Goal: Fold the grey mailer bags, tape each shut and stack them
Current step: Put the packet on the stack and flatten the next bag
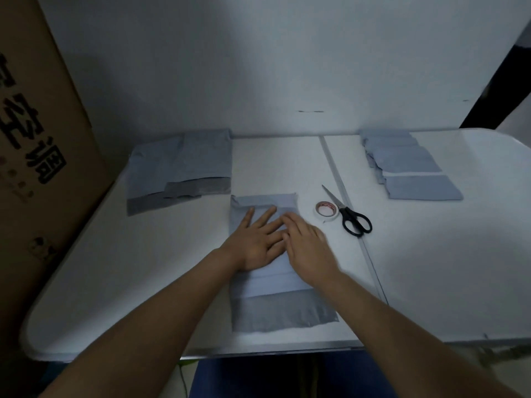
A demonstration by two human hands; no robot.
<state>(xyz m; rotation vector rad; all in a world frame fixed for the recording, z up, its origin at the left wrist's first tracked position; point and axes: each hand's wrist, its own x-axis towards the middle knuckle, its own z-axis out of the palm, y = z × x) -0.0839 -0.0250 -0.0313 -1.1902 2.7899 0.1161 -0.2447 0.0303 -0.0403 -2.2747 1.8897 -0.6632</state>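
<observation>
A grey mailer bag [275,308] lies lengthwise on the white table [143,268] in front of me. My left hand [258,239] presses flat on its upper half, fingers spread. My right hand [307,245] lies flat beside it on the same bag, fingertips touching the left hand's. A roll of tape [326,212] sits just right of the bag, with black-handled scissors [349,215] beside it. Unfolded grey bags [184,165] lie in a pile at the back left. Folded bags [408,165] lie overlapping in a row at the back right.
A large brown cardboard box [37,156] stands against the table's left side. A white wall rises directly behind the table. A seam [336,173] runs across the tabletop from the back towards the front edge, right of the tape.
</observation>
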